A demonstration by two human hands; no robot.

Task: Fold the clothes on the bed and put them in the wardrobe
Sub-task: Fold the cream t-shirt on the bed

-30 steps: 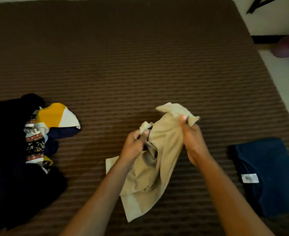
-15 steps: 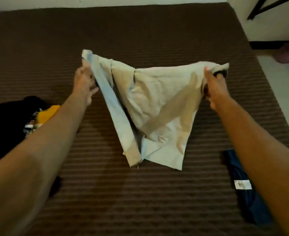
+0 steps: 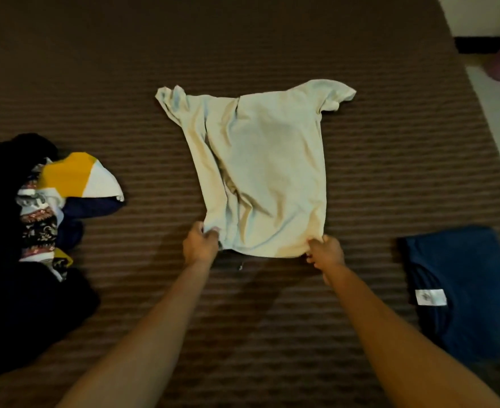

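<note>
Cream shirt (image 3: 260,178) lies spread on the brown striped bed (image 3: 390,160), near the middle. Collar end and both short sleeves point away from the person; hem lies nearest them. Long axis runs straight out from the body, hem to shoulders.

Left hand (image 3: 199,245) pinches the near left hem corner, fingers curled round the cloth. Right hand (image 3: 324,253) pinches the near right hem corner the same way. Both grips closed tight on fabric, nothing else held. The two hands sit level with each other, one at each end of the hem, equally close to the garment.

Shirt not flat yet: left side is bunched in long creases running hem to sleeve, left sleeve crumpled; right half smoother.

Judgement: this is the laying-out step, before any fold. The whole garment lies beyond the grip, so a tug toward the body would draw it taut along its length. The creased left side likely needs smoothing, and the left hand is the nearer one for that.

Folded blue garment (image 3: 463,290) rests on the bed to the right, white label up, well apart from the shirt. Unfolded pile (image 3: 36,216) of dark and patterned clothes sits at the left edge. Wardrobe not in sight. Task looks early: one piece folded, pile waiting.
</note>
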